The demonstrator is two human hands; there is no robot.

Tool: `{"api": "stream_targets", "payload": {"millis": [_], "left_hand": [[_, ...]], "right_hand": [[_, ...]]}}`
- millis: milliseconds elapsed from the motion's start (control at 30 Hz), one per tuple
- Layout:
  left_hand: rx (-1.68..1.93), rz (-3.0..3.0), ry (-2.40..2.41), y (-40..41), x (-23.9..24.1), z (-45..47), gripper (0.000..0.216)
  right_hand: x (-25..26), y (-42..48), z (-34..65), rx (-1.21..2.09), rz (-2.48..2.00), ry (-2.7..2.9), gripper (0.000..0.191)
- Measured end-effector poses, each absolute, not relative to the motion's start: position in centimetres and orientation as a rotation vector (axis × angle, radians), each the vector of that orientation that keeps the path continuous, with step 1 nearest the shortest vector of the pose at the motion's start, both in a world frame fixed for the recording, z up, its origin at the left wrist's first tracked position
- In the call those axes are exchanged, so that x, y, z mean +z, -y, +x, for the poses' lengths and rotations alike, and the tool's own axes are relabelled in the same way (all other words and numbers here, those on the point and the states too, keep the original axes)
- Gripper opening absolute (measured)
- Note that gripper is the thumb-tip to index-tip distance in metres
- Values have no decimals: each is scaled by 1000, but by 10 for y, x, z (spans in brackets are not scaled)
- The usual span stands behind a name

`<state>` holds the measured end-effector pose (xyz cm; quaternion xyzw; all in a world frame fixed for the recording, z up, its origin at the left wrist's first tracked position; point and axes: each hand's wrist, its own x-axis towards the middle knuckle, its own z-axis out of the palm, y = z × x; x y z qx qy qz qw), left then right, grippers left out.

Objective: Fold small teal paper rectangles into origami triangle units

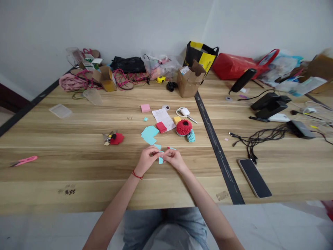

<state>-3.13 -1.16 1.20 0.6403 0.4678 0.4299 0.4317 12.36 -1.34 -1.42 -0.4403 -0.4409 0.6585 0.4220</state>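
My left hand and my right hand meet over the wooden table, both pinched on a small light blue paper piece. A red string circles my left wrist. Just beyond my fingers lie a few small blue paper scraps and a stack of light blue paper squares. Further back sit a red folded-paper dome on a teal paper base, a red paper block, a yellow block, a pink note pad and a white sheet.
White-handled scissors lie behind the dome. A red paper figure sits left, pink snips far left. A phone and black cables lie right. Bags, a brown box and clutter line the back edge.
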Motion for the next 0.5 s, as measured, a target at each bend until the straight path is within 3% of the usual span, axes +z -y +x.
{"api": "stream_targets", "payload": {"millis": [500], "left_hand": [[1044,1523,-1185,11,14,-32,23]], "right_hand": [[-13,15,121,1655,-1019,1064,27]]}}
